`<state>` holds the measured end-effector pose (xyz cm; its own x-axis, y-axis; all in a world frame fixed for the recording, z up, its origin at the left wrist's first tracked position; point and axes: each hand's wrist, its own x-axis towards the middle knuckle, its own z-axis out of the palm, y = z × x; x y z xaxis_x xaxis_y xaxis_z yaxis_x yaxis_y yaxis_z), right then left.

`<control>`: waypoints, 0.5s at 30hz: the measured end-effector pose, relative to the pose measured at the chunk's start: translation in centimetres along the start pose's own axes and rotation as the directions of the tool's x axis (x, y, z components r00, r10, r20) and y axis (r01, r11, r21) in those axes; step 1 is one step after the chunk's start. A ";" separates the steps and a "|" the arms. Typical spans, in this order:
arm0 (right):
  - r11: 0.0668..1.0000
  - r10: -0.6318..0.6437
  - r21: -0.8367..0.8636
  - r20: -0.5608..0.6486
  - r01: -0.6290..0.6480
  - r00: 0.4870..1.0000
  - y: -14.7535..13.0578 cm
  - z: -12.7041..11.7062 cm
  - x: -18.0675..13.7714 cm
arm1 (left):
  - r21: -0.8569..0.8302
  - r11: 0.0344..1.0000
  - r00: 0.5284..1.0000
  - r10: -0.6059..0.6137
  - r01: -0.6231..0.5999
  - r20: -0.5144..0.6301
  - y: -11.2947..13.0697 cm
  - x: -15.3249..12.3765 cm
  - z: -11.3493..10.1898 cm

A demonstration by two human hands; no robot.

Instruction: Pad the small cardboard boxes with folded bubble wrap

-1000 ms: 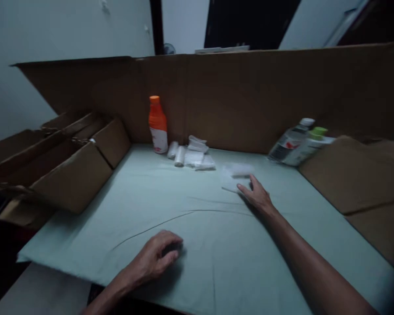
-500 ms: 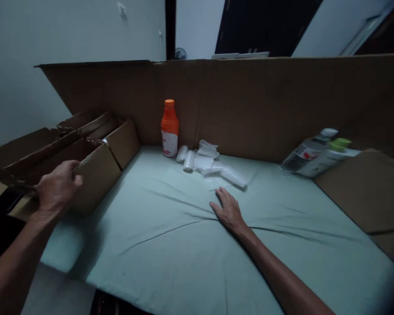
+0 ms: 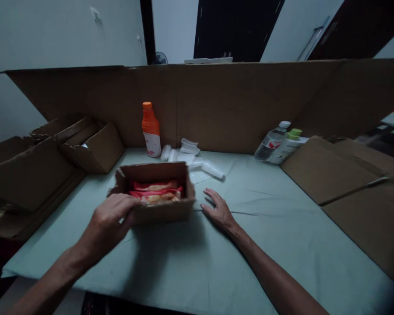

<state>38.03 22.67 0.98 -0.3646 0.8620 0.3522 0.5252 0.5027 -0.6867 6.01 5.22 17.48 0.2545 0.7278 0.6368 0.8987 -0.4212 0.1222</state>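
Note:
My left hand (image 3: 113,218) grips the near wall of a small open cardboard box (image 3: 164,213) at its left corner. The box hangs above the cloth-covered table, casting a shadow below it. Inside lie red packets (image 3: 157,190) with a pale and orange print; their contents cannot be made out. To the right of the box, my right hand (image 3: 218,210) rests on the green cloth (image 3: 249,245), fingers spread and holding nothing. Just behind the box are clear plastic wraps and rolls (image 3: 197,164), partly hidden by it.
An orange bottle with a white label (image 3: 152,135) stands at the back. More open cardboard boxes (image 3: 101,151) line the left side. A clear bottle (image 3: 272,142) and a green-capped container (image 3: 287,146) lean at the back right, beside a cardboard piece (image 3: 341,170). A cardboard wall (image 3: 236,105) runs behind.
My left hand has taken the small box from the row at the left and carried it rightward over the table. The view has turned right. My right hand stays on the cloth.

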 end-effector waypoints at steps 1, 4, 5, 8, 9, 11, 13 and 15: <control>0.998 -0.009 0.063 0.025 0.007 1.000 -0.5 -0.4 -0.3 | -0.021 0.998 0.998 0.057 -0.056 0.012 1.1 0.0 0.6; 0.978 -0.025 0.207 0.100 0.004 0.995 -2.1 -2.3 -1.8 | -0.066 0.991 0.993 0.119 -0.118 0.022 3.7 -0.6 1.3; 0.976 -0.018 0.220 0.102 -0.004 0.995 -2.5 -3.1 -2.5 | -0.057 0.993 0.995 0.104 -0.105 -0.007 4.1 -1.1 1.1; 0.979 0.007 0.202 0.092 -0.025 0.996 -3.0 -5.5 -4.9 | -0.018 0.997 0.983 -0.080 0.078 -0.166 4.2 -3.1 0.3; 0.979 0.010 0.201 0.103 -0.031 0.995 -3.1 -6.1 -5.6 | -0.031 0.981 0.960 -0.194 0.191 -0.201 3.8 -3.8 0.2; 0.977 0.003 0.212 0.153 -0.035 0.988 -3.3 -6.6 -6.8 | -0.113 0.897 0.878 -0.441 0.426 -0.189 2.7 -5.2 0.9; 0.970 -0.020 0.239 0.206 -0.031 0.978 -3.8 -6.2 -7.5 | -0.251 0.754 0.771 -0.635 0.607 -0.046 1.4 -6.2 2.7; 0.958 -0.024 0.284 0.237 -0.046 0.971 -4.7 -5.0 -7.3 | -0.381 0.571 0.666 -0.721 0.727 0.189 0.4 -6.6 5.2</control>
<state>42.04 14.29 4.83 -0.5488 0.8098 0.2074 0.3017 0.4232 -0.8543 6.53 3.01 9.38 -0.4113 0.8911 0.1918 0.5626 0.0826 0.8226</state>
